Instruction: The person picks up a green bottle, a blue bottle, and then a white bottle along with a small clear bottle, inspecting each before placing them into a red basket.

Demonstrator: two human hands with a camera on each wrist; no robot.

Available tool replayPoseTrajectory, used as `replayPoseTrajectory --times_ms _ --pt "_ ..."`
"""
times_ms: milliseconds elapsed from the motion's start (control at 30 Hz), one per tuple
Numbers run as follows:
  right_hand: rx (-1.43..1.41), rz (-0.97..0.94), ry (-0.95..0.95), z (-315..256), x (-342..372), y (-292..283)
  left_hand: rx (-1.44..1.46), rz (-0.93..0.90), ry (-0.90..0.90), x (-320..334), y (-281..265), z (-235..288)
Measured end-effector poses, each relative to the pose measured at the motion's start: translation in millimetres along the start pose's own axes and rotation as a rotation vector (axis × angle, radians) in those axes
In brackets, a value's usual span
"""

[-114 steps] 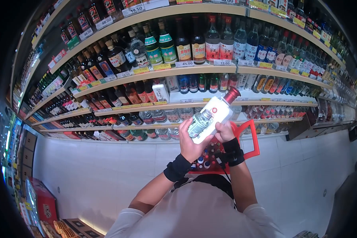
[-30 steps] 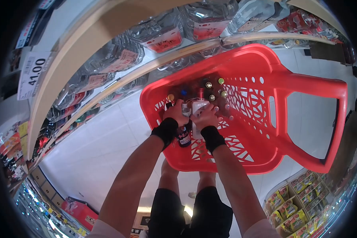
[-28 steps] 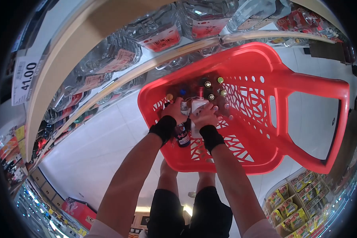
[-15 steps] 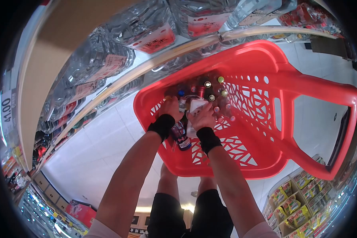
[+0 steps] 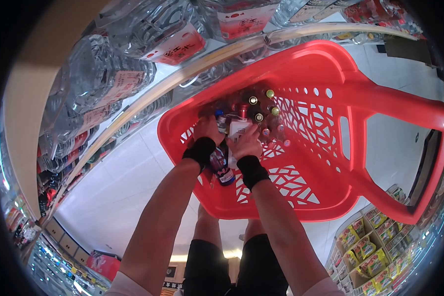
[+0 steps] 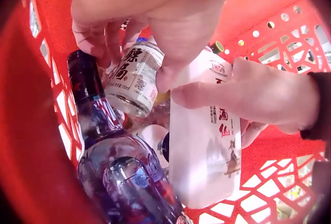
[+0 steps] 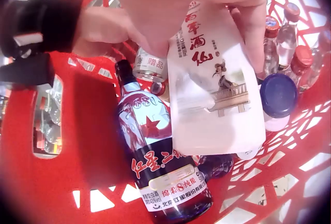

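Observation:
Both hands reach down into a red shopping basket (image 5: 301, 55). My right hand (image 5: 246, 144) holds a white flat-sided liquor bottle (image 7: 212, 113) with a red cap, its thumb lying over the front. Beside it, my left hand (image 5: 208, 129) has its thumb and fingers around a small clear bottle (image 6: 135, 74) with a paper label, the fingertips close to the dark cap of a blue glass liquor bottle (image 7: 163, 151). That blue bottle lies aslant at the basket's left end, neck under the left hand. Part of the small bottle is hidden by the hand.
Several capped bottles (image 5: 259, 117) stand along the basket's far side, and a blue-capped bottle (image 7: 279, 97) is right of the white one. Shelves with large clear jugs (image 5: 158, 37) rise close behind the basket. A snack display (image 5: 367, 249) stands at lower right.
The white bottle and small bottle, held up before the shelves at first, are now down in the basket. In the last second, the hands shift slightly left and the shelf looms nearer.

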State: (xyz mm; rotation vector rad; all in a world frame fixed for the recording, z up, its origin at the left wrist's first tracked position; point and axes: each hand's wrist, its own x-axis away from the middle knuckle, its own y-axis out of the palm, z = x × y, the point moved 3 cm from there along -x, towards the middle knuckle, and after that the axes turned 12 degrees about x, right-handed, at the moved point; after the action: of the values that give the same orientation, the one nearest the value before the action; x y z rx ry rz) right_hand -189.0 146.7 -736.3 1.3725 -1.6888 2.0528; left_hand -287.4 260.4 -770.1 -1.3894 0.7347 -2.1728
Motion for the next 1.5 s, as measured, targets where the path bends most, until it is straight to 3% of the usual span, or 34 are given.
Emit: replayPoseTrajectory --times_ms 133,833,933,1033,1067,1133,1200,1333,1400,1467,1500 --pt "0.059 0.077 0.029 -2.9 3.9 2.3 0.018 -0.022 0.001 -3.7 1.3 -2.6" --pt "-0.075 -0.009 0.105 10.9 19.5 -2.7 0.221 0.005 0.121 4.3 -1.3 -15.4" --pt "-0.142 -0.044 0.108 26.5 26.4 -10.4 0.326 0.175 0.142 23.6 -9.7 -11.4" --pt "-0.116 -0.069 0.110 47.2 42.1 -23.4 0.500 0.214 0.191 48.6 -24.4 -5.9" --pt "-0.098 -0.093 0.099 57.0 45.1 -23.4 0.487 0.203 0.128 56.0 -29.4 -4.9" --pt "-0.031 -0.190 0.046 79.8 41.6 -12.3 0.461 0.188 0.003 72.3 -41.9 -1.8" --pt "0.033 -0.157 -0.015 96.6 49.3 -9.6 0.475 0.201 -0.062 96.8 -58.4 3.8" --pt "0.053 -0.156 -0.294 109.5 88.3 -63.5 0.510 0.380 -0.086 148.0 -86.0 16.0" --pt "0.083 -0.164 -0.332 128.2 92.5 -57.2 0.525 0.357 0.058 168.7 -86.7 11.4" --pt "-0.010 -0.076 -0.415 142.0 108.0 -76.1 0.765 0.275 0.064 205.1 -106.0 23.9" --pt "-0.117 0.002 -0.481 148.3 124.1 -90.2 0.791 0.375 0.216 219.9 -107.7 25.5"
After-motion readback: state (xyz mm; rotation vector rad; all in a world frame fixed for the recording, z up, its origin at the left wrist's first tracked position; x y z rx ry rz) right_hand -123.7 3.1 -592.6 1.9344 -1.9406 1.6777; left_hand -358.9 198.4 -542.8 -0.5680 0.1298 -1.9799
